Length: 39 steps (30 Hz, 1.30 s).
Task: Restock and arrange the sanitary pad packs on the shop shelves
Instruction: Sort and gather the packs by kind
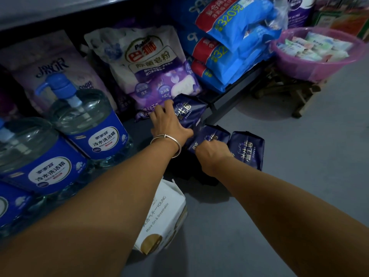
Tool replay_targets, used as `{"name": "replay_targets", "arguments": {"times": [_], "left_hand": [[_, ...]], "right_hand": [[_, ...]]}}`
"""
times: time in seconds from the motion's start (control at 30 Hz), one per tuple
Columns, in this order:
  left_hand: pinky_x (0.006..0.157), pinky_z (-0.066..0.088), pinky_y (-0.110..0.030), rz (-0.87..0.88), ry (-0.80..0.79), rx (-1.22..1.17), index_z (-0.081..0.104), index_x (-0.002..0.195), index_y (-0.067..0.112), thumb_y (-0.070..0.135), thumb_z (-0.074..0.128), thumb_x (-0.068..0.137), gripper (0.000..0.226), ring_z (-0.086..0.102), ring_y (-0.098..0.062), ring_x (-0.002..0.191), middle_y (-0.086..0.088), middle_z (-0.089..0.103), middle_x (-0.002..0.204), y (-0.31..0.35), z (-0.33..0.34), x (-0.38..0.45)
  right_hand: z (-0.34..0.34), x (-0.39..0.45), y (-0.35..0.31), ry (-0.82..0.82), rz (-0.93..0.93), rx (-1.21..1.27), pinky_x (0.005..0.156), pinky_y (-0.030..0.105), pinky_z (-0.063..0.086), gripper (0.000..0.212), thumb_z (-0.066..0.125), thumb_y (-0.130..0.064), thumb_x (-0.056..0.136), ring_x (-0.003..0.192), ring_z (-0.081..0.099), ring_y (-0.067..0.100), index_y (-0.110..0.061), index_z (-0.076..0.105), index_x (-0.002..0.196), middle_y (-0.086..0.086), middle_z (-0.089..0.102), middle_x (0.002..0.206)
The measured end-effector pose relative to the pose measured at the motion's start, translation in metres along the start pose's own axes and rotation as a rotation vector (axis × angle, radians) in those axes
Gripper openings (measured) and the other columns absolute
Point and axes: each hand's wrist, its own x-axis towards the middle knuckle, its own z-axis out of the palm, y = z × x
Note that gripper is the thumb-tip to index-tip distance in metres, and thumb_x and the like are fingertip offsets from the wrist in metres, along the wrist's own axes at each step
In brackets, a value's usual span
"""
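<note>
On floor by shelf: three dark pad packs; left grip clamped on one, right grip on another.

"More-Dri & Breathable", "YOUNG" on white pack; "320" on blue bag.
</note>
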Motion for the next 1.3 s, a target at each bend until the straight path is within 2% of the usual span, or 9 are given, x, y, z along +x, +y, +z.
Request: {"name": "replay_targets", "arguments": {"times": [0.1,0.2,0.23,0.37,0.47,0.63,0.9,1.07,1.3], "left_hand": [[0.103,0.031,-0.038,-0.016,-0.042,0.007,0.031,0.135,0.013,0.028,0.079,0.065,0.086,0.025,-0.030,0.129,-0.013,0.030,0.139,-0.004,0.010,-0.003],[0.110,0.021,-0.053,-0.036,-0.195,0.140,0.015,0.147,0.024,0.041,0.074,0.074,0.095,0.001,-0.030,0.143,-0.010,0.006,0.154,-0.006,0.016,-0.004],[0.111,0.019,-0.053,-0.027,-0.238,0.166,0.010,0.149,0.027,0.041,0.072,0.077,0.096,-0.005,-0.031,0.143,-0.010,-0.001,0.156,-0.005,0.016,-0.003],[0.104,0.034,-0.037,0.030,-0.263,0.123,0.018,0.147,0.025,0.028,0.074,0.073,0.093,0.019,-0.034,0.133,-0.013,0.019,0.145,-0.006,0.008,-0.001],[0.102,0.033,-0.035,0.043,-0.255,0.102,0.025,0.144,0.022,0.027,0.075,0.069,0.090,0.028,-0.034,0.126,-0.015,0.029,0.137,-0.008,0.005,-0.004],[0.103,0.031,-0.033,0.058,-0.252,0.090,0.026,0.143,0.021,0.027,0.075,0.069,0.090,0.029,-0.033,0.125,-0.014,0.030,0.136,-0.003,0.010,-0.005],[0.099,0.035,-0.035,0.078,-0.274,0.121,0.030,0.138,0.020,0.027,0.077,0.066,0.086,0.033,-0.034,0.122,-0.014,0.033,0.131,-0.003,0.013,-0.005],[0.100,0.034,-0.036,0.074,-0.312,0.125,0.027,0.139,0.020,0.025,0.077,0.067,0.088,0.031,-0.035,0.124,-0.014,0.031,0.135,-0.005,0.015,-0.007],[0.101,0.038,-0.040,0.079,-0.379,0.184,0.024,0.140,0.023,0.027,0.077,0.069,0.089,0.030,-0.036,0.125,-0.013,0.028,0.138,-0.008,0.018,-0.010]], "right_hand": [[-0.001,0.000,0.002,-0.007,0.003,0.024,0.082,0.037,0.046,0.030,0.048,-0.008,0.094,0.114,0.054,0.030,-0.007,0.055,0.123,0.011,0.055,0.126],[-0.003,0.001,0.006,-0.028,0.019,0.067,0.075,0.034,0.043,0.030,0.052,-0.013,0.093,0.110,0.056,0.030,-0.006,0.054,0.122,0.012,0.056,0.122],[-0.003,0.000,0.008,-0.030,0.020,0.077,0.073,0.033,0.041,0.030,0.054,-0.016,0.092,0.108,0.057,0.029,-0.006,0.055,0.120,0.011,0.057,0.120],[-0.007,-0.003,0.011,-0.050,0.026,0.070,0.073,0.033,0.040,0.031,0.058,-0.021,0.090,0.110,0.056,0.029,-0.009,0.057,0.119,0.010,0.056,0.121],[-0.008,-0.003,0.011,-0.072,0.043,0.057,0.076,0.034,0.043,0.031,0.058,-0.017,0.090,0.111,0.056,0.029,-0.008,0.058,0.119,0.010,0.056,0.123],[-0.008,-0.004,0.010,-0.070,0.015,0.027,0.076,0.034,0.043,0.030,0.052,-0.008,0.091,0.113,0.055,0.031,-0.006,0.056,0.121,0.012,0.055,0.125],[-0.008,-0.006,0.014,-0.117,0.005,0.048,0.083,0.035,0.045,0.035,0.052,-0.011,0.091,0.116,0.052,0.031,-0.009,0.053,0.126,0.010,0.051,0.129],[-0.009,-0.007,0.014,-0.138,-0.022,0.050,0.076,0.032,0.043,0.031,0.053,-0.010,0.090,0.109,0.055,0.031,-0.009,0.055,0.121,0.011,0.054,0.122],[-0.009,-0.009,0.015,-0.181,-0.013,0.082,0.077,0.032,0.045,0.030,0.053,-0.008,0.090,0.108,0.056,0.030,-0.008,0.056,0.120,0.011,0.055,0.121]]}}
